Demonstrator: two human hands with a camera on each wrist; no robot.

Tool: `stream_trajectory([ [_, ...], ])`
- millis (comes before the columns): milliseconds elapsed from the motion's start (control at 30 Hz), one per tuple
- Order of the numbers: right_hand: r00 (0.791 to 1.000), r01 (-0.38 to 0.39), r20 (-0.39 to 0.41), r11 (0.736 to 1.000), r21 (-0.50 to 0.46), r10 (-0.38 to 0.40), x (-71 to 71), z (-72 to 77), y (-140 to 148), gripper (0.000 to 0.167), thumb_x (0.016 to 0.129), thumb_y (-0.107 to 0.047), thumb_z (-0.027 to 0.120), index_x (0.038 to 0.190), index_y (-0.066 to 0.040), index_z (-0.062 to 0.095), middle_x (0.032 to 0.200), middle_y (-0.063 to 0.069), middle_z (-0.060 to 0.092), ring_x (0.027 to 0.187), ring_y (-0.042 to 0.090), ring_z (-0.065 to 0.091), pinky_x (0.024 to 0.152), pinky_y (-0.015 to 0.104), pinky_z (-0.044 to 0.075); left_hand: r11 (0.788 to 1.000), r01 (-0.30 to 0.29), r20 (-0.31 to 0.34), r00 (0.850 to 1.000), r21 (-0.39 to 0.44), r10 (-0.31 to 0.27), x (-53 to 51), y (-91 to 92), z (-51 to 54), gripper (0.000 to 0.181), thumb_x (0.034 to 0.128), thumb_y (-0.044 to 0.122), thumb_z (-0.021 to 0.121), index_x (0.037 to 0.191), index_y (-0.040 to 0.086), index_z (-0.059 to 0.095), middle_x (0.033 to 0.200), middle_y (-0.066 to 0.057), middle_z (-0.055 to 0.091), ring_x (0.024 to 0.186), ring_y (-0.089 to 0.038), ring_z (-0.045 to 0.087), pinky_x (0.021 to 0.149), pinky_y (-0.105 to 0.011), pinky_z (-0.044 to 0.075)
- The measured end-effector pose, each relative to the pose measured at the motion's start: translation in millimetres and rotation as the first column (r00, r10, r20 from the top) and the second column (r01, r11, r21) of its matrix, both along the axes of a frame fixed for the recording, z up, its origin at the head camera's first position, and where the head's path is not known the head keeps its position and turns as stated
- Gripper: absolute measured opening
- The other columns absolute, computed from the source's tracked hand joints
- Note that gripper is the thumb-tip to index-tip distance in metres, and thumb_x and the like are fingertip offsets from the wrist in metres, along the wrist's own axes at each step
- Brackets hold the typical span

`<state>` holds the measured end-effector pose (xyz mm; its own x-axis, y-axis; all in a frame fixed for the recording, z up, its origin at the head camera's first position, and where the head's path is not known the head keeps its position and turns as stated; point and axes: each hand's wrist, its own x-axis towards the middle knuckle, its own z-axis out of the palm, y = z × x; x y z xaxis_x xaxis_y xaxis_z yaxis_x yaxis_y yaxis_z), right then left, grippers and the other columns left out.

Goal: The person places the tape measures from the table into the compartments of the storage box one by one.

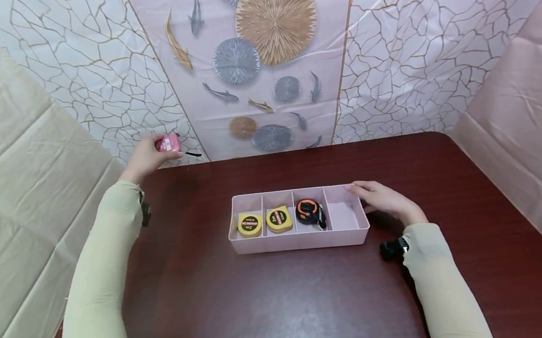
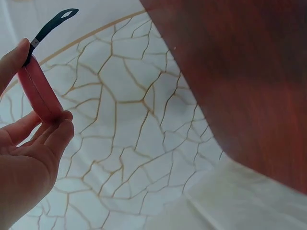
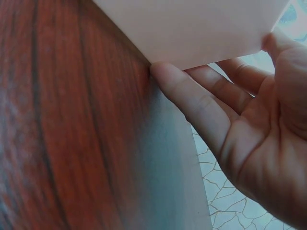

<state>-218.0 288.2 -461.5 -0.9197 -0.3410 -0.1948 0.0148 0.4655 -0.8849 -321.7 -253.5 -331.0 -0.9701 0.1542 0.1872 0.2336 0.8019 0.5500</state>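
Observation:
At the far left of the head view my left hand (image 1: 145,157) holds a pink tape measure (image 1: 170,142) up above the table's back edge. In the left wrist view, thumb and fingertips pinch that pink case (image 2: 41,91), and a black wrist strap (image 2: 53,25) sticks out from it. My right hand (image 1: 387,198) grips the right end of a pale pink divided box (image 1: 300,241), thumb at the rim. Left to right, the box's compartments hold a yellow tape measure (image 1: 249,224), another yellow tape measure (image 1: 279,219) and a black-and-orange tape measure (image 1: 308,211); the rightmost holds nothing.
The box stands on a dark red-brown wooden table (image 1: 275,301). Patterned cloth (image 1: 389,68) hangs behind the table, with pale cloth (image 1: 17,206) on the left side and pinkish cloth (image 1: 532,108) on the right. A small black camera (image 1: 393,248) sits at my right wrist.

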Motion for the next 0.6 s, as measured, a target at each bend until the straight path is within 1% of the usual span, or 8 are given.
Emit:
stream_trajectory([
  [100,1.0,-0.002,0.0,1.0,-0.008,0.002,-0.2,0.7,-1,0.064,0.107,-0.043,0.045,0.145,0.009,0.043,0.142,0.029,0.047,0.129,0.04,0.047,0.094,0.053,0.053,1.0,-0.013,0.008,1.0,0.017,0.013,3.1,-3.1,11.0,0.061,0.0878,0.024,0.079,0.133,-0.009,0.055,0.104,-0.021,0.061,0.082,-0.021,0.051,0.066,-0.026,0.042],
  [233,1.0,0.001,-0.001,1.0,-0.002,-0.001,-0.2,1.3,-3,0.064,0.107,-0.043,0.046,0.145,0.009,0.043,0.142,0.028,0.047,0.128,0.04,0.048,0.094,0.053,0.053,0.999,-0.034,0.024,0.999,0.031,0.034,5.0,-7.5,25.3,0.067,0.0888,0.031,0.078,0.137,-0.008,0.052,0.112,-0.022,0.06,0.087,-0.023,0.05,0.069,-0.028,0.042],
  [433,1.0,0.005,0.003,1.0,0.013,-0.005,0.9,2.2,-3,0.068,0.107,-0.045,0.046,0.147,0.009,0.04,0.145,0.028,0.045,0.129,0.041,0.048,0.095,0.053,0.053,0.999,-0.047,0.018,0.999,0.028,0.046,8.0,-9.7,46.1,0.069,0.089,0.035,0.077,0.138,-0.006,0.052,0.116,-0.021,0.059,0.089,-0.023,0.05,0.069,-0.027,0.042],
  [500,1.0,0.005,0.003,1.0,0.012,-0.005,1.5,2.5,-2,0.067,0.107,-0.045,0.046,0.147,0.009,0.04,0.144,0.029,0.045,0.129,0.041,0.048,0.095,0.054,0.053,0.998,-0.053,0.007,0.999,0.022,0.053,8.8,-10.4,51.7,0.069,0.0888,0.036,0.078,0.138,-0.005,0.053,0.116,-0.021,0.06,0.089,-0.022,0.05,0.069,-0.026,0.042],
  [600,1.0,0.004,0.002,1.0,0.012,-0.004,1.9,2.3,-2,0.066,0.107,-0.044,0.046,0.146,0.009,0.041,0.144,0.029,0.045,0.129,0.041,0.048,0.094,0.053,0.053,0.998,-0.064,0.013,0.998,0.021,0.063,10.3,-12.2,59.3,0.073,0.0891,0.038,0.077,0.142,-0.005,0.05,0.118,-0.02,0.058,0.089,-0.021,0.05,0.069,-0.026,0.042],
])
